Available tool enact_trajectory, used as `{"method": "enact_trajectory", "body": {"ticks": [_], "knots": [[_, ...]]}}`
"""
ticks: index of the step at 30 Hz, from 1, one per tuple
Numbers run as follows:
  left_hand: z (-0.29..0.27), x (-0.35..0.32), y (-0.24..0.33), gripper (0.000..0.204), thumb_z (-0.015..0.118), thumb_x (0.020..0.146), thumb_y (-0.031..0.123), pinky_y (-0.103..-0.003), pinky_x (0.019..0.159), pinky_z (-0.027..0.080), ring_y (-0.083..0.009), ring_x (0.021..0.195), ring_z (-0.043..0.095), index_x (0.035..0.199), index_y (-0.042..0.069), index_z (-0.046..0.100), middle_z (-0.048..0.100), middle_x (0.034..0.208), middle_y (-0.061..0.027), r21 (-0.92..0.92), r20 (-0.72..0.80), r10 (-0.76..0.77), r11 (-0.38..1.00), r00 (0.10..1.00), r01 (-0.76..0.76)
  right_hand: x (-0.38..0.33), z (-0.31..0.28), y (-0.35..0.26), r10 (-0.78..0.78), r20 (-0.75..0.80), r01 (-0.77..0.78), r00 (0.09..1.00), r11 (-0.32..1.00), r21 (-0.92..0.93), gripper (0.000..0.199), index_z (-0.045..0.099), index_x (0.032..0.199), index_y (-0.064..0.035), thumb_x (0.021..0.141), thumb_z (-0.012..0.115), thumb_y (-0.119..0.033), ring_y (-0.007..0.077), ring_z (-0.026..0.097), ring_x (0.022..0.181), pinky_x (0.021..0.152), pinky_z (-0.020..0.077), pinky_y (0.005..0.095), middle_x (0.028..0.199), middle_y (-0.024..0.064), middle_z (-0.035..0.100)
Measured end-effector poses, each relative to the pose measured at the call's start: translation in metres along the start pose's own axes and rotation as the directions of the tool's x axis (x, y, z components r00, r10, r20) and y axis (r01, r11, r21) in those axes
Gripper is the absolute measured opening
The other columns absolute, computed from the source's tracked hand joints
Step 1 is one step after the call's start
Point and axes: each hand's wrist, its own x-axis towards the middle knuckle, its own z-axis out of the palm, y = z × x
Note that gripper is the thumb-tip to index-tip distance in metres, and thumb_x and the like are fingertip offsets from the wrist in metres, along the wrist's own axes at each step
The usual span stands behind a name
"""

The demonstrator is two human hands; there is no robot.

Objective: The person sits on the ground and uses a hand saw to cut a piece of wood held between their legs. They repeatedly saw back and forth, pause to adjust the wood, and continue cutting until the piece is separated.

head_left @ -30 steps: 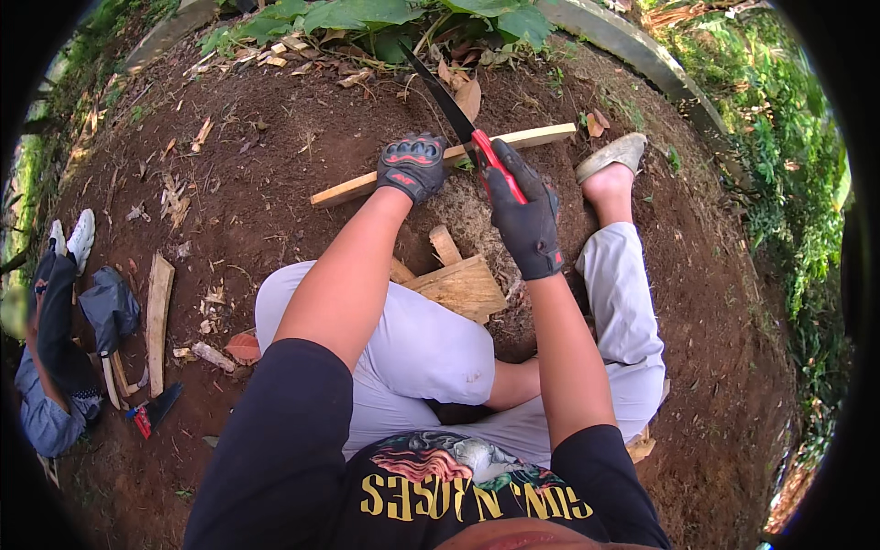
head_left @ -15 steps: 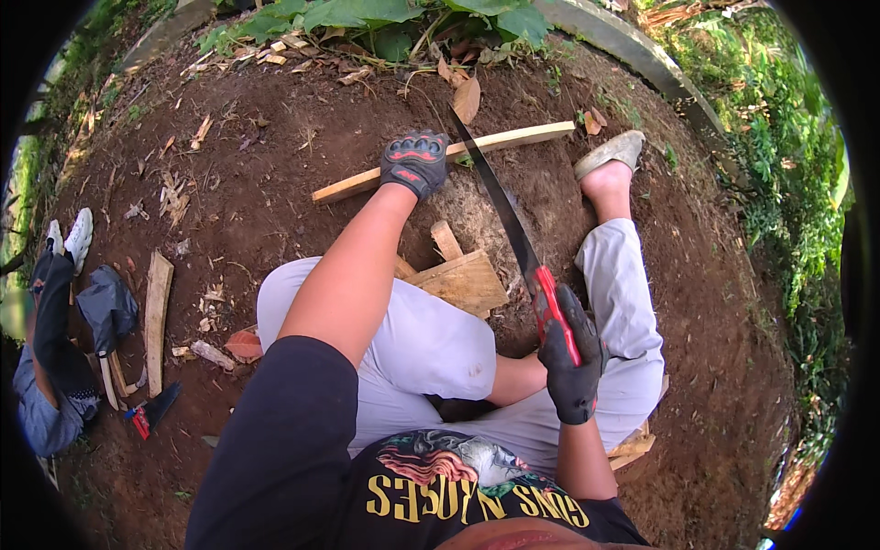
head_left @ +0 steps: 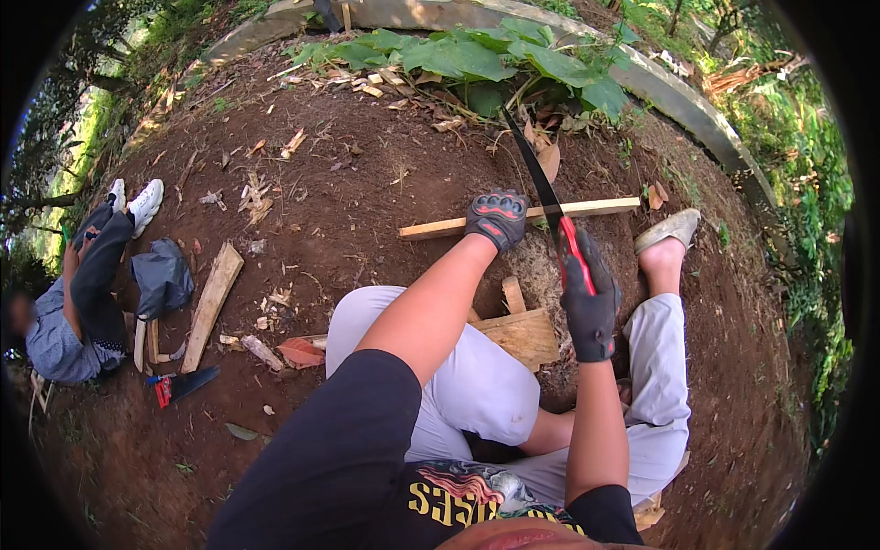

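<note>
A long narrow wooden strip [head_left: 600, 207] lies crosswise in front of me. My left hand [head_left: 497, 220], in a black and red glove, is closed over the strip left of its middle. My gloved right hand [head_left: 588, 298] grips the red handle of a handsaw [head_left: 539, 170]. The dark blade crosses the strip just right of my left hand, its tip pointing away toward the leaves. Whether the teeth have cut into the wood cannot be made out. Between my legs, nearer to me, lies a wooden block [head_left: 522, 339] with a short offcut [head_left: 513, 295] beside it.
On the left sits another person [head_left: 69, 321] near a dark plastic bag [head_left: 162, 278]. A wooden plank [head_left: 213, 307] and a second red-handled saw [head_left: 183, 385] lie on the soil there. Large green leaves [head_left: 458, 57] and a concrete edge [head_left: 678, 92] bound the far side.
My right hand has pushed the saw forward, so its handle is now close to the strip. My left hand still holds the strip. The whole view has shifted left.
</note>
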Motion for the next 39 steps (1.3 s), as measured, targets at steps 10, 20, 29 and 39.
{"method": "enact_trajectory", "body": {"ticks": [10,20,29,39], "knots": [[0.001,-0.005,0.005,0.024,0.061,0.095,0.019,-0.048,0.095,0.059,-0.032,0.113,0.072,0.113,0.012,0.075,0.073,0.118,-0.0121,-0.014,-0.055,0.001,1.0,0.998,-0.001,-0.116,-0.127,-0.086,0.335,0.068,-0.334,0.94,0.942,-0.03,0.045,0.064,0.147,0.0021,0.105,0.061,-0.014,0.0298,0.067,0.133,0.112,0.05,0.0421,0.142,0.0218,0.071],[0.001,-0.005,0.006,0.024,0.061,0.093,0.018,-0.048,0.096,0.059,-0.0318,0.116,0.071,0.111,0.011,0.077,0.074,0.117,-0.013,-0.002,-0.064,0.032,0.999,0.997,-0.032,0.032,-0.009,-0.032,0.121,0.022,-0.123,0.992,0.988,0.098,0.043,0.069,0.143,-0.0028,0.104,0.067,-0.022,0.0295,0.074,0.121,0.107,0.0532,0.0382,0.133,0.0189,0.076],[0.0,-0.009,0.002,0.024,0.064,0.093,0.02,-0.048,0.097,0.059,-0.0324,0.116,0.072,0.112,0.012,0.076,0.074,0.119,-0.0128,-0.022,-0.062,-0.018,1.0,0.998,0.017,-0.109,-0.085,-0.047,0.141,0.037,-0.143,0.989,0.988,0.055,0.048,0.061,0.151,0.0019,0.106,0.061,-0.016,0.025,0.072,0.115,0.1,0.0555,0.0376,0.134,0.0175,0.075],[-0.002,-0.001,0.006,0.026,0.065,0.092,0.021,-0.049,0.096,0.059,-0.0328,0.115,0.072,0.114,0.011,0.075,0.074,0.119,-0.0129,-0.008,-0.008,0.001,1.0,1.0,-0.001,-0.092,-0.088,-0.058,0.147,0.105,-0.14,0.983,0.987,-0.073,0.044,0.064,0.147,0.0021,0.104,0.063,-0.01,0.0326,0.068,0.131,0.112,0.0509,0.0413,0.142,0.0226,0.07]]}}
